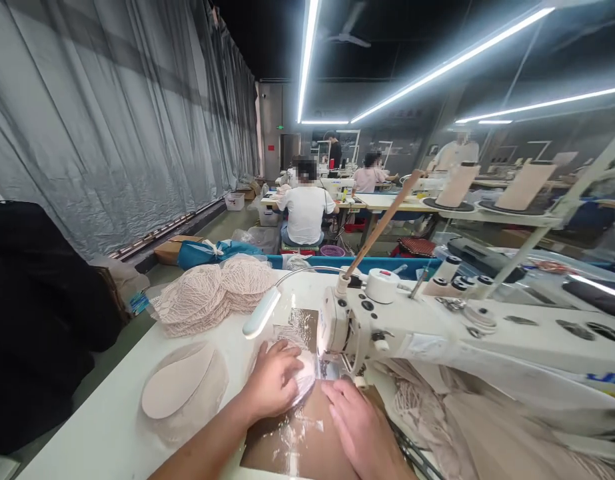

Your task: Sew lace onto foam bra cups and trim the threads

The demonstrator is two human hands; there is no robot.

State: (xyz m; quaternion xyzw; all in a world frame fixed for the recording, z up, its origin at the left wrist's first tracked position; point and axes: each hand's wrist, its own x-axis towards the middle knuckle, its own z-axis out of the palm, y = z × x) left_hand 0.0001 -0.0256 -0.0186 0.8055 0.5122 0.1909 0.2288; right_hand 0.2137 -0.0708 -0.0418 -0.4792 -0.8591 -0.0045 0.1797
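My left hand (277, 377) lies with fingers spread on a pale, rounded lace-covered fabric piece (306, 373), pressing it to the table left of the sewing machine's needle area. My right hand (358, 423) rests palm down, fingers stretched out, on a shiny brown sheet (282, 443) just below the presser foot; nothing shows in its grip. The white sewing machine (342, 323) stands at the right of both hands, and its needle is hard to make out in the glare. A small lamp (262, 312) on a bent neck lights the work from the left.
Stacked lace pieces (212, 297) sit at the table's far left, and smooth beige cut pieces (180, 383) lie nearer. Gathered beige fabric (467, 420) bunches under the machine arm. Thread cones (457, 185) stand on a rack at right. Co-workers (306, 213) sit or stand beyond.
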